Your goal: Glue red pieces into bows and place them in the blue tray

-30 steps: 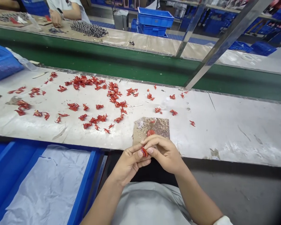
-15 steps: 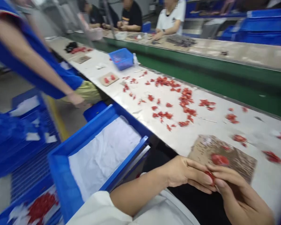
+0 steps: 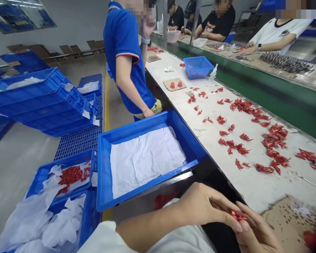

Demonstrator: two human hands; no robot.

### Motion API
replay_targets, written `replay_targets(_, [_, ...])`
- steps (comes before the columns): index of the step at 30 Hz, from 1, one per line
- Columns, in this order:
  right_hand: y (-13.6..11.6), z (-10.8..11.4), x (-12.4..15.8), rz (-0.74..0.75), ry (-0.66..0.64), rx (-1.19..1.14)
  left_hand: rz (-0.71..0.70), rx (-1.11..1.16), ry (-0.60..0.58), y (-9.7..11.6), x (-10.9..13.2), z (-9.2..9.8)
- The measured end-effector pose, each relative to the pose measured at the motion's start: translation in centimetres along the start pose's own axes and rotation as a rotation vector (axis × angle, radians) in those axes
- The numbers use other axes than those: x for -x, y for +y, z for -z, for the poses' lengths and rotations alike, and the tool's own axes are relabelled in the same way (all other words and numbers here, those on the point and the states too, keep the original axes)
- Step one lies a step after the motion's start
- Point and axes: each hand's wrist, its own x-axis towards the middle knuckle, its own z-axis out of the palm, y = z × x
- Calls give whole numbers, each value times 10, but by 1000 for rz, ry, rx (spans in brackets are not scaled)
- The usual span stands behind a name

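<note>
The left hand (image 3: 205,207) and right hand (image 3: 255,233) have their grips clamped together on a crumpled red piece (image 3: 237,215), just off the near edge of the white surface (image 3: 252,186). A cardboard pad (image 3: 287,219) lies to their right.

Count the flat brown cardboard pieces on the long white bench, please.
3. One flat brown cardboard piece lies far along the white bench; one carries two red pieces; one lies by the person's right hand, cut by the frame edge. Others may be hidden.
</note>
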Motion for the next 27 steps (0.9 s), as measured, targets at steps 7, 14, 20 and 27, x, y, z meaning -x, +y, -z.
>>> replay_targets(7, [-5,-55,-12,-376,-112,-388,-246,-254,253,2,11,24])
replay_targets(14, [1,-58,-5,-461,-237,-528,-77,-144,205,-6,9,31])
replay_targets(20, [-27,-70,2,-313,-246,-589,-134,-171,178,3,4,14])
replay_targets(27, [-46,-13,-2,-42,195,-425,-111,-571,376,8,-19,98])
